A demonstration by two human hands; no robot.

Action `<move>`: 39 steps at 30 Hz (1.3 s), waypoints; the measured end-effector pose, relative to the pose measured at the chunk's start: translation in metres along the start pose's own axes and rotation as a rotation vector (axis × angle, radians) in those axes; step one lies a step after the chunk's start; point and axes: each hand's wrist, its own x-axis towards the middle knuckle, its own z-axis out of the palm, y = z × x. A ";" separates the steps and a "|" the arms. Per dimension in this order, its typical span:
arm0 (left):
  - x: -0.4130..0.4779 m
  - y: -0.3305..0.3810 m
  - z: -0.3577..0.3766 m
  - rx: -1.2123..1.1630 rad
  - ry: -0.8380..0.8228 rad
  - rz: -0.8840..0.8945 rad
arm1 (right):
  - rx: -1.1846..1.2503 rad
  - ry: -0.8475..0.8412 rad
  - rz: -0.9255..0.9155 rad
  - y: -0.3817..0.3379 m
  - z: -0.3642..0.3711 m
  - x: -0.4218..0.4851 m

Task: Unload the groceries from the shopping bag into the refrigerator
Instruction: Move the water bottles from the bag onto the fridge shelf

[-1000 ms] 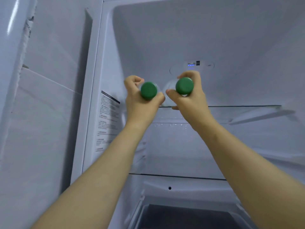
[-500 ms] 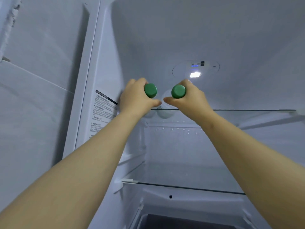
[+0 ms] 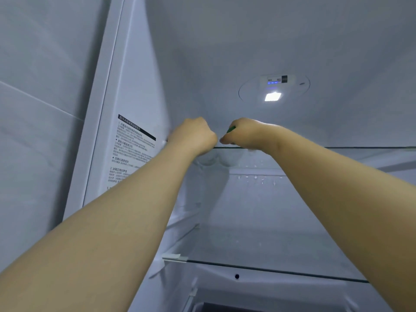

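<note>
Both my arms reach up into the open refrigerator to its top glass shelf [image 3: 337, 147]. My left hand [image 3: 193, 137] is curled round a clear bottle whose green cap is hidden behind the fist. My right hand [image 3: 244, 134] grips a second clear bottle; a sliver of its green cap [image 3: 231, 129] shows beside the knuckles. The rounded bottoms of the two bottles [image 3: 219, 157] show through the glass shelf from below, resting on it near the left wall.
A printed label [image 3: 132, 149] is stuck on the refrigerator's left inner wall. A control panel with a lit lamp [image 3: 273, 96] sits on the back wall. A lower glass shelf [image 3: 270, 270] and a drawer opening lie below. Tiled wall stands at left.
Both hands have pushed the bottles further back and down onto the top shelf; the green caps, plainly visible before, are now almost hidden behind my fists.
</note>
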 end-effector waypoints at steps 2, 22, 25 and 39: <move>0.007 0.001 0.001 0.053 -0.069 -0.001 | -0.043 -0.033 -0.009 -0.001 0.001 0.003; 0.029 0.005 0.002 0.178 -0.491 -0.002 | -0.128 -0.269 0.051 0.001 0.001 0.018; 0.027 0.006 0.001 0.202 -0.468 0.010 | -0.122 -0.271 0.051 -0.001 -0.001 0.016; -0.026 0.020 -0.017 -0.061 0.176 0.140 | -0.089 0.403 -0.073 0.009 -0.008 -0.032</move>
